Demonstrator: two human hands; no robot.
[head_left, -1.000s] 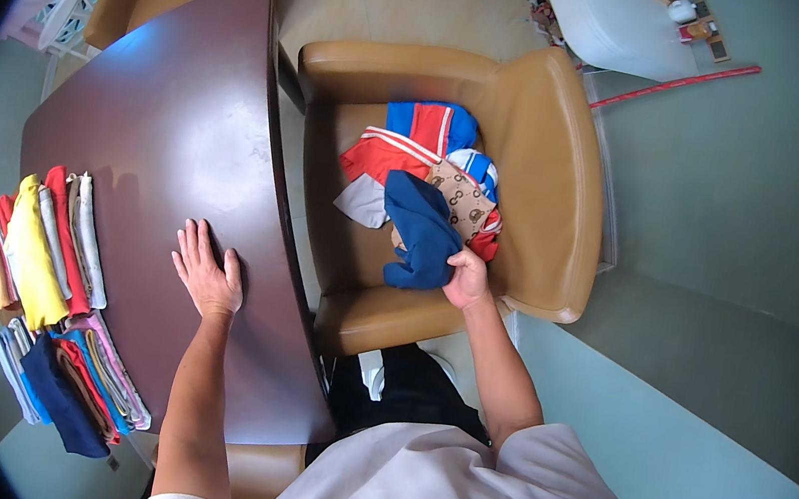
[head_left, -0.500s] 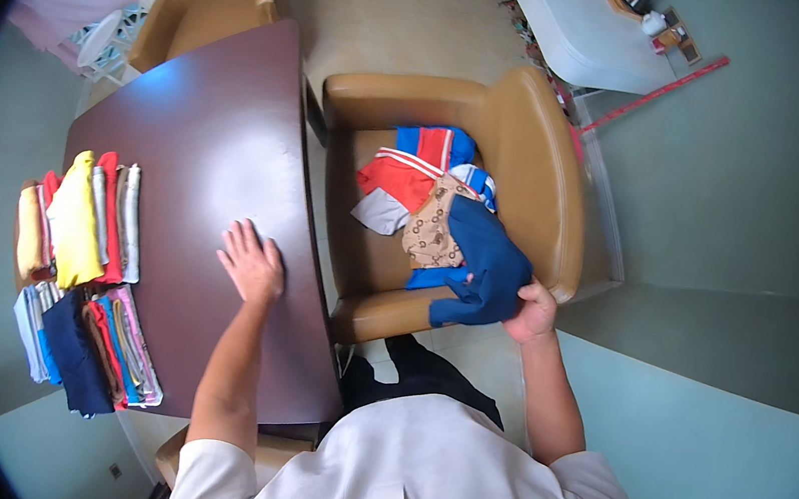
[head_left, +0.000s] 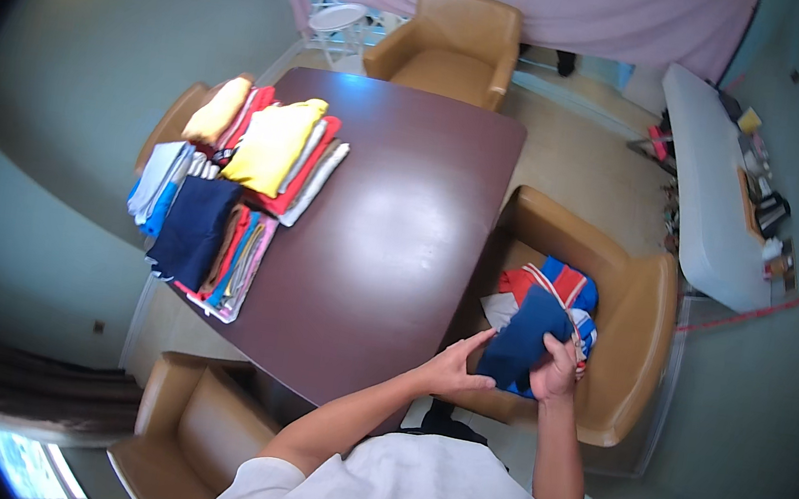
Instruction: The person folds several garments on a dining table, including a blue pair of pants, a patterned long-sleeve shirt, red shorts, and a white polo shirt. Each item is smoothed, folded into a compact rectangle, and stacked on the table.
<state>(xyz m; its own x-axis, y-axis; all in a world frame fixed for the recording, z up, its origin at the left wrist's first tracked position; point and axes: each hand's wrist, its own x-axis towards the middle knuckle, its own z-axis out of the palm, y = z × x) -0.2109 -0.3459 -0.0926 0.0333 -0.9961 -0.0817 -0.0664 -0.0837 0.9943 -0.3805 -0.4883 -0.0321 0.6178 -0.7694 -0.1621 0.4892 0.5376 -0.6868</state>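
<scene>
A dark blue garment [head_left: 527,339] hangs over the seat of the tan armchair [head_left: 640,327], pinched at its right side by my right hand [head_left: 555,373]. My left hand [head_left: 457,368] is at the garment's left edge with thumb and fingers apart; whether it touches the cloth, I cannot tell. Behind and under the blue piece, a heap of loose clothes lies on the seat, among them a red, white and blue garment [head_left: 571,284]. The garment's underside and the lower part of the heap are hidden.
Left of the armchair stands a dark brown table [head_left: 392,228]. Folded clothes fill its left side, with a yellow piece [head_left: 277,145] and a navy piece [head_left: 195,228] on top. More tan armchairs [head_left: 457,40] surround it. A white side table [head_left: 710,190] bears small items.
My left hand has left the tabletop and come over beside the dark blue garment. My right hand has lifted that garment from the armchair's arm. The view has swung left.
</scene>
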